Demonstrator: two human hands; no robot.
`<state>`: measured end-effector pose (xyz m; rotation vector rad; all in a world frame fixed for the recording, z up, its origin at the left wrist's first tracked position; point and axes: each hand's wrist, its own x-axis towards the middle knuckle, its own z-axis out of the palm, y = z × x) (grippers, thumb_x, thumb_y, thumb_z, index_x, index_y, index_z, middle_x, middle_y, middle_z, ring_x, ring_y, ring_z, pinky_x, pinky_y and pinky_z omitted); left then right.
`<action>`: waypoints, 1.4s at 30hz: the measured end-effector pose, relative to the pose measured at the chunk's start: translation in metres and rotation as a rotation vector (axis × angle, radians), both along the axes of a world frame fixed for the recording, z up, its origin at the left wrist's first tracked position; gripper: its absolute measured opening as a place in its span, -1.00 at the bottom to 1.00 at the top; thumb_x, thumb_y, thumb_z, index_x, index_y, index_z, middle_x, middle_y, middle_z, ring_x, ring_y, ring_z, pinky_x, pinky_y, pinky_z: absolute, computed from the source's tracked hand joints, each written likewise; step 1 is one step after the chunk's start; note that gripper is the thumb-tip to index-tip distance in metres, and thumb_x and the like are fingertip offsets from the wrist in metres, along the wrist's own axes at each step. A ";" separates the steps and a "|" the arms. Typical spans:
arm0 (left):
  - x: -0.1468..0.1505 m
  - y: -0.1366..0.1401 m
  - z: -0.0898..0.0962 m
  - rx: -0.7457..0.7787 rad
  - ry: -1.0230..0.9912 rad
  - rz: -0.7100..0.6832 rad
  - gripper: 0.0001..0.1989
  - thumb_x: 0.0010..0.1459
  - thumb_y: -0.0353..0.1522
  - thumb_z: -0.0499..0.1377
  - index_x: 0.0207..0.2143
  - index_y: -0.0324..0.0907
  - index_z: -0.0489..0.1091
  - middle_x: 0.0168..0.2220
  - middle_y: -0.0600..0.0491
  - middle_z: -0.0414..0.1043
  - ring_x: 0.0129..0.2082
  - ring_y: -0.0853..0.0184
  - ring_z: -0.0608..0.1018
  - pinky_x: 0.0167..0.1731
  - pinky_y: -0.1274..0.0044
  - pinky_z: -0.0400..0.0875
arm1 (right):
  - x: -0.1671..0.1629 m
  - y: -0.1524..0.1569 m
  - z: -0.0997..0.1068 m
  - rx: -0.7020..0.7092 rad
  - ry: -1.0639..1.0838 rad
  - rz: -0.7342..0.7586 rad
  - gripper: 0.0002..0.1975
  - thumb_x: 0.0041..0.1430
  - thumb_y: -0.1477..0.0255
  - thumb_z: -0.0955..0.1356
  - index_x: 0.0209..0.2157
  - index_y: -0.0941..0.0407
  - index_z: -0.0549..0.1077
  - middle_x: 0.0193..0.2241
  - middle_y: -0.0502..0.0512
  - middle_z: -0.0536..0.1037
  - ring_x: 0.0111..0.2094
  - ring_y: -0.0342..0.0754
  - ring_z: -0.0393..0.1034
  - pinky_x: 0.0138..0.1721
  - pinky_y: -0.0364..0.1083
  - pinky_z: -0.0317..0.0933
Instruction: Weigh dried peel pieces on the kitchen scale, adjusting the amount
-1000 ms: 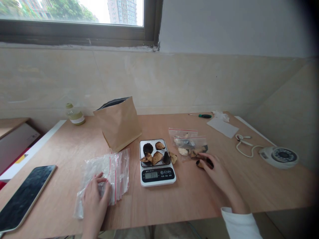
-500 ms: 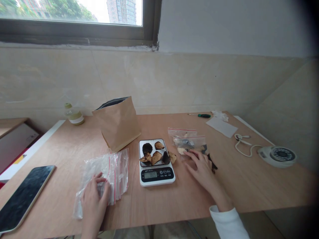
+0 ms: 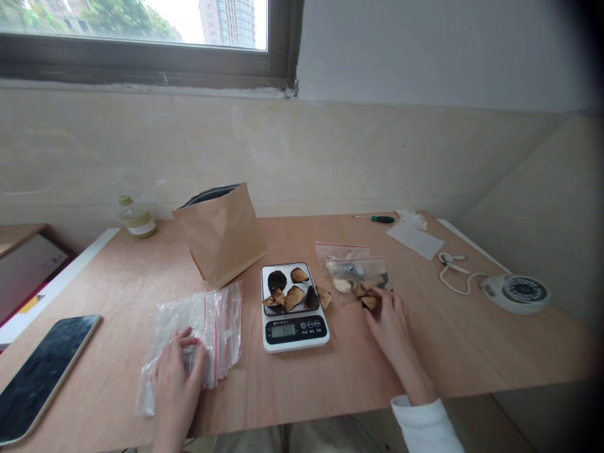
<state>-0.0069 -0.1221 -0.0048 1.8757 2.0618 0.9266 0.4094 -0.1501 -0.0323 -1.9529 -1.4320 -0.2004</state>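
Now the right hand (image 3: 389, 321) sits at the near edge of the small filled bags (image 3: 355, 272), its fingertips curled onto a brown dried slice (image 3: 369, 302) lying on the table (image 3: 448, 340) there; whether it truly pinches the slice or only presses it, I cannot tell. A second ago this hand lay further right, beside two dark pieces on the bare wood; half a second ago it had slid in toward the bags, and now those dark pieces are out of sight and the hand rests against the bag edge, so by my judgement the loose pieces are being gathered toward the bags. The left hand (image 3: 177, 384) has not shifted at all: it lies flat, fingers loosely bent, pressing on the stack of empty clear bags (image 3: 198, 327) with red zip strips. Between the hands stands one white kitchen scale (image 3: 293, 306), carrying about six dried slices (image 3: 289, 290), dark and tan, plus one more slice (image 3: 323, 296) just off its right edge. Two filled bags lie overlapping beyond the right hand. Further out there is one brown paper bag (image 3: 221, 233) standing open, one small bottle (image 3: 135, 217), one phone (image 3: 40, 368), one screwdriver (image 3: 377, 219), one white sheet (image 3: 415, 239), and one round white device (image 3: 516, 292) with its cord.
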 end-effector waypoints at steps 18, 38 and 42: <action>-0.001 0.000 0.000 0.008 -0.039 -0.014 -0.65 0.12 -0.06 -0.03 -0.27 -0.12 0.31 0.06 -0.13 0.42 0.12 -0.01 0.40 0.08 0.11 0.19 | -0.075 0.055 0.083 -0.038 0.570 0.486 -0.76 0.13 0.49 0.27 -0.19 0.10 0.51 -0.19 0.13 0.55 -0.32 -0.08 0.45 -0.28 -0.09 0.35; -0.001 -0.003 -0.004 0.001 -0.008 -0.017 -0.70 0.19 -0.11 -0.05 -0.22 -0.10 0.30 0.08 -0.11 0.40 0.21 0.02 0.31 0.12 0.10 0.13 | -0.082 0.083 0.099 -0.097 0.217 0.705 -0.55 0.17 0.71 0.13 -0.10 0.08 0.49 -0.12 0.13 0.49 -0.05 -0.04 0.39 0.03 0.01 0.24; -0.001 -0.002 -0.004 0.001 -0.009 -0.015 -0.70 0.19 -0.12 -0.05 -0.23 -0.11 0.30 0.08 -0.11 0.41 0.20 0.02 0.32 0.12 0.10 0.12 | -0.071 0.070 0.094 -0.057 0.255 0.633 -0.60 0.19 0.65 0.14 -0.15 0.07 0.51 -0.16 0.12 0.50 -0.08 -0.03 0.40 0.01 0.02 0.25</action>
